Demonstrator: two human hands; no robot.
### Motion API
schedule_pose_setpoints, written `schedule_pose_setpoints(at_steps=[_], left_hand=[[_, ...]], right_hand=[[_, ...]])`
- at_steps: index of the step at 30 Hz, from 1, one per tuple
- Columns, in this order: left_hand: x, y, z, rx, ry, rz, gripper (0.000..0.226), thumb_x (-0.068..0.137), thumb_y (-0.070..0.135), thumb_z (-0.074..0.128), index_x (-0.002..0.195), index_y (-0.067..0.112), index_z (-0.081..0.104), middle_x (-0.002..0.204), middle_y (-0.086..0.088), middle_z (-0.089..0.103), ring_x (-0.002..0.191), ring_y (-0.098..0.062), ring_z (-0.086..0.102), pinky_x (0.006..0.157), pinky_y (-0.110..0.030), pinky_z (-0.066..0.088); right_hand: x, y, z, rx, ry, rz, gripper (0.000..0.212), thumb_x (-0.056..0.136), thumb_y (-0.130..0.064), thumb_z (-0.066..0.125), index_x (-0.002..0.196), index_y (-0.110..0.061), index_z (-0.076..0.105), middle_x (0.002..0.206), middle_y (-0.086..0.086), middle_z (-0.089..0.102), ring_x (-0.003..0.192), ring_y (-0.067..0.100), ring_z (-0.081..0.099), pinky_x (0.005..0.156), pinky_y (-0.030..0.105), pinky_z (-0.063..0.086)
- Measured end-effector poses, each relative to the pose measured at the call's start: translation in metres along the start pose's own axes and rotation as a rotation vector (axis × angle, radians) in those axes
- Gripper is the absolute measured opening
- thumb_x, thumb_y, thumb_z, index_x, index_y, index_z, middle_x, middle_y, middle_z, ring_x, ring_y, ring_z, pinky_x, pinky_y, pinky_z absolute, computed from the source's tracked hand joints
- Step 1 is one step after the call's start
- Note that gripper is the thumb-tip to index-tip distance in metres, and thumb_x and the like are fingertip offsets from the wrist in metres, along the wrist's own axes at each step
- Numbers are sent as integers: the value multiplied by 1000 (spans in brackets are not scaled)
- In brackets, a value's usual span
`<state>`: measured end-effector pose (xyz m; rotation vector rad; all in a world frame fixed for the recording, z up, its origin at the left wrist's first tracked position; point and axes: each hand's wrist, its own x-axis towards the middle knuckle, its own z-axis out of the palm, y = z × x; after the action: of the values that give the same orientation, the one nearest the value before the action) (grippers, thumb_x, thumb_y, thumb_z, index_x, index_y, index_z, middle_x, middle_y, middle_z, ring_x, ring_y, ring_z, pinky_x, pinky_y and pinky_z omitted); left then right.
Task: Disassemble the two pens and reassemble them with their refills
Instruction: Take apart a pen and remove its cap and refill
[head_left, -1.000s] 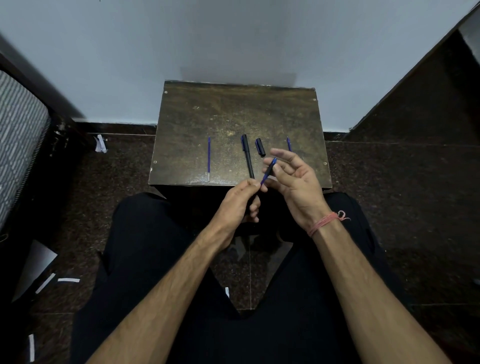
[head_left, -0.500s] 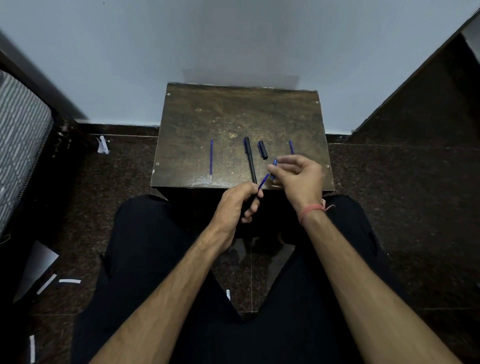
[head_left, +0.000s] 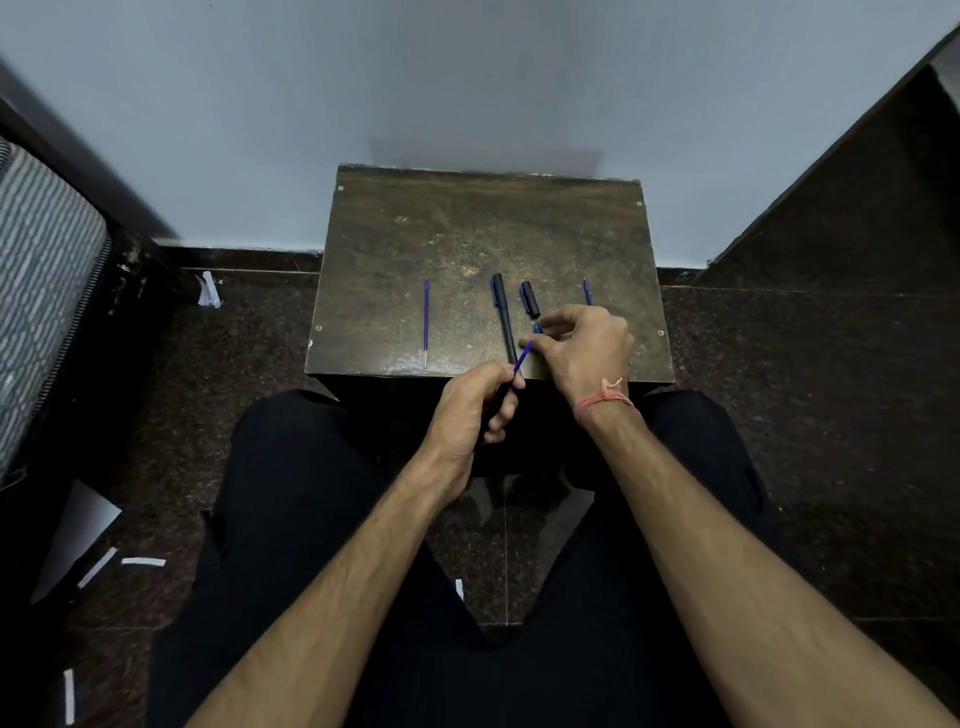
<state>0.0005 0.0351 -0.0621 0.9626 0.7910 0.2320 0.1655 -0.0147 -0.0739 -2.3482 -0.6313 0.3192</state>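
Observation:
My left hand (head_left: 475, 410) is closed around a dark pen barrel, mostly hidden in the fist, at the stool's near edge. A thin blue refill (head_left: 523, 355) sticks out of it up and right. My right hand (head_left: 584, 349) pinches the refill's far end, with a small blue piece (head_left: 537, 328) at its fingertips. On the small brown stool (head_left: 483, 234) lie a loose blue refill (head_left: 426, 322) at the left, a capped black pen (head_left: 503, 317) in the middle and a black cap (head_left: 530, 299) beside it. Another blue refill (head_left: 586, 291) shows just beyond my right hand, partly hidden.
The stool stands against a pale wall (head_left: 467, 78). Dark stone floor surrounds it, with white paper scraps (head_left: 143, 561) at the lower left. A patterned cushion (head_left: 36, 291) is at the far left. My legs in dark trousers sit under both arms.
My right hand turned palm down and closed its fingers on the refill's far end. The left hand kept its hold and barely moved.

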Motion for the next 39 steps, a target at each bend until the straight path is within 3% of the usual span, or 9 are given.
schedule_pose_setpoints(at_steps=[2,6,10,13,16,22,27,32,39], left_hand=[[0,0,-1,-6,7,0,22,90,37,58,79,28,74,65,5,53,53,-7,37,49,-23,26],[1,-1,-2,-21,20,-2,24,91,36,58,76,28,75,64,6,53,52,-7,36,49,-23,26],[3,-1,1,2,25,-8,22,89,41,59,80,27,74,65,7,52,52,-8,37,48,-22,27],[3,-1,4,28,2,8,27,86,47,61,89,22,72,66,6,53,53,-7,38,48,-23,28],[1,-1,4,27,-24,9,25,80,51,63,76,30,75,65,6,54,52,-7,39,47,-22,28],[1,-4,3,41,-30,1,26,79,52,65,77,32,80,64,8,56,50,-5,40,46,-20,30],[3,-5,1,30,-24,7,25,79,52,64,74,31,78,64,8,56,50,-5,40,46,-20,29],[5,-7,0,21,-43,1,26,84,50,65,80,31,82,65,9,57,51,-4,41,47,-20,31],[6,-8,0,-54,-35,-20,27,86,45,66,80,26,83,67,6,59,51,-5,41,46,-19,31]], right_hand=[[-4,-2,-6,8,2,-12,26,79,-43,95,96,-25,86,85,-11,81,73,-3,71,68,0,41],[-26,-4,-25,120,25,-27,26,97,-50,76,94,-26,85,78,-11,80,71,2,76,76,28,63],[-60,-4,-32,479,-270,59,38,96,-63,71,92,-28,85,87,-7,83,77,11,80,65,33,65],[-67,0,-30,468,-294,6,19,93,-48,80,95,-30,84,82,-3,83,77,19,80,73,43,65],[-61,2,-33,513,-288,3,11,93,-39,84,93,-27,85,84,-1,83,79,12,77,81,42,62],[-55,1,-40,688,-187,80,7,95,-29,86,96,-22,84,83,-4,78,78,9,70,67,25,60],[-58,-2,-39,652,-463,63,6,95,-16,83,100,-18,83,89,4,82,85,13,73,72,21,56],[-46,3,-50,773,-385,123,7,96,-15,82,103,-11,81,90,3,75,83,8,68,72,21,57],[-51,2,-44,840,-484,132,9,105,-10,68,107,-16,75,99,4,81,89,11,75,79,24,60]])
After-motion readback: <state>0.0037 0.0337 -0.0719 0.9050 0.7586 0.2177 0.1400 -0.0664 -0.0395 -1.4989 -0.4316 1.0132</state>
